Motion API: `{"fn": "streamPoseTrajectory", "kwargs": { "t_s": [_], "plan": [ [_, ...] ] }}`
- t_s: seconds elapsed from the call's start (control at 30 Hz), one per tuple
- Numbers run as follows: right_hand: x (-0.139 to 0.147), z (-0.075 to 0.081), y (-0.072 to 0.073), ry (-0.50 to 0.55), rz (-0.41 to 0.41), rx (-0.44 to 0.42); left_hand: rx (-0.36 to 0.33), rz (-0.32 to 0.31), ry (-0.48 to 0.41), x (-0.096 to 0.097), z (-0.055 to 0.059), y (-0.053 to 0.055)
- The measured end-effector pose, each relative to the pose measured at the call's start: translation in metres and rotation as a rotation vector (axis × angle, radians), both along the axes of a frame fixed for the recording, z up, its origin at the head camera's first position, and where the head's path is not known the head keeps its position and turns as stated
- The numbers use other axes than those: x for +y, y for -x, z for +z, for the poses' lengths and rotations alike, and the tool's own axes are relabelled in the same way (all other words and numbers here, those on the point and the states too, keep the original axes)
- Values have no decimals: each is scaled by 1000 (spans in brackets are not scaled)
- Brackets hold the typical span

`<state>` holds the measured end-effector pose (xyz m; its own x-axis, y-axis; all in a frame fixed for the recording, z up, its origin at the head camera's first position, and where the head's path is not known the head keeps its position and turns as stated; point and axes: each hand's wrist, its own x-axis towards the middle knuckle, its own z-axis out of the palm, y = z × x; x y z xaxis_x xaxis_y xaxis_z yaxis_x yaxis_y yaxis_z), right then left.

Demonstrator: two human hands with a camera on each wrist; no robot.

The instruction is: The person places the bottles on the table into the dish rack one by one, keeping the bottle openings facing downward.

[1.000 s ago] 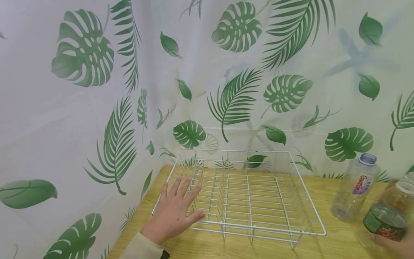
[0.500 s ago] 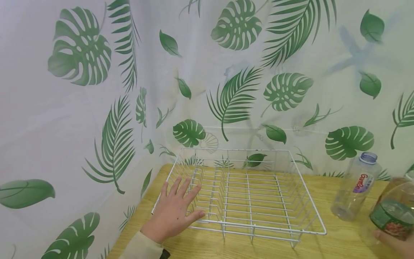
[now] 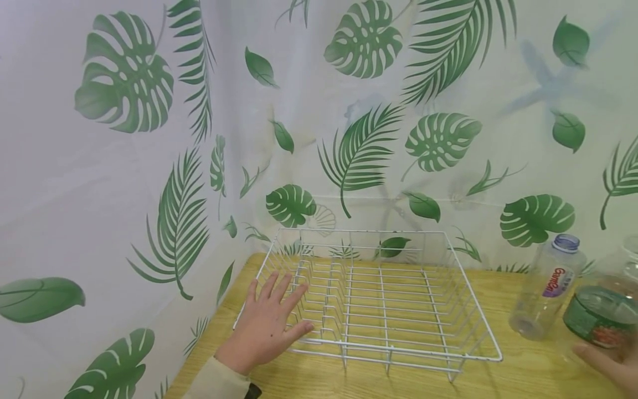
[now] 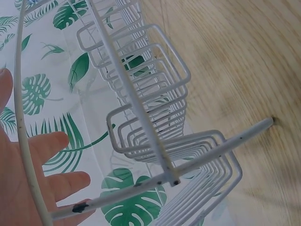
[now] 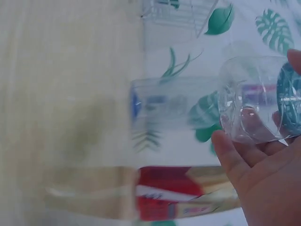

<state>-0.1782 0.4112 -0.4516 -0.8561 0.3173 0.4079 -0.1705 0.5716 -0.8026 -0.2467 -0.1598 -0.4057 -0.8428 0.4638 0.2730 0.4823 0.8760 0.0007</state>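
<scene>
My left hand (image 3: 266, 330) rests at the left front corner of a white wire dish rack (image 3: 391, 348), its fingers spread. In the left wrist view, the fingers of the left hand (image 4: 19, 183) lie beyond the rack's white rim wire. At the right edge of the head view, my right hand (image 3: 605, 363) holds a clear plastic bottle (image 3: 600, 316) with a green label. From the right wrist, the bottle's clear base (image 5: 240, 101) shows, with the thumb and curled fingers of the right hand (image 5: 268, 183) around its body.
Right of the rack stands another clear bottle (image 3: 553, 293), uncapped, with a red and purple label. A blurred container with a red label (image 5: 164, 193) appears in the right wrist view. A leaf-patterned curtain (image 3: 448, 83) hangs behind the wooden table (image 3: 309, 382).
The right hand and the green-labelled bottle shifted right, then a little back left, and the bottle now appears higher in the head view. The left hand has stayed at the rack.
</scene>
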Motion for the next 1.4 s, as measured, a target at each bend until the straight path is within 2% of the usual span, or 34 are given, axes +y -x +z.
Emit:
{"fn": "streamPoseTrajectory", "kwargs": {
  "t_s": [0.1,0.2,0.27,0.47,0.6,0.77,1.03,1.2,1.4],
  "plan": [
    [-7,5,3,-72,177,162,14,0,0,0,1,0],
    [-18,20,3,-141,260,78,32,3,14,1,2,1],
    [-27,31,4,-212,267,25,43,2,19,1,3,1],
    [-55,57,-2,-370,189,-162,83,-26,-3,4,9,1],
    [-70,69,-3,-445,189,-165,129,-52,-39,7,14,1],
    [-86,76,-1,-508,225,-53,184,-80,-61,13,21,-1],
    [-111,85,4,-637,234,-12,228,-131,-88,30,36,-9],
    [-132,92,3,-754,216,135,303,-216,-132,48,43,-18],
    [-157,95,2,-838,269,322,368,-341,-169,78,49,-29]
  ]
}}
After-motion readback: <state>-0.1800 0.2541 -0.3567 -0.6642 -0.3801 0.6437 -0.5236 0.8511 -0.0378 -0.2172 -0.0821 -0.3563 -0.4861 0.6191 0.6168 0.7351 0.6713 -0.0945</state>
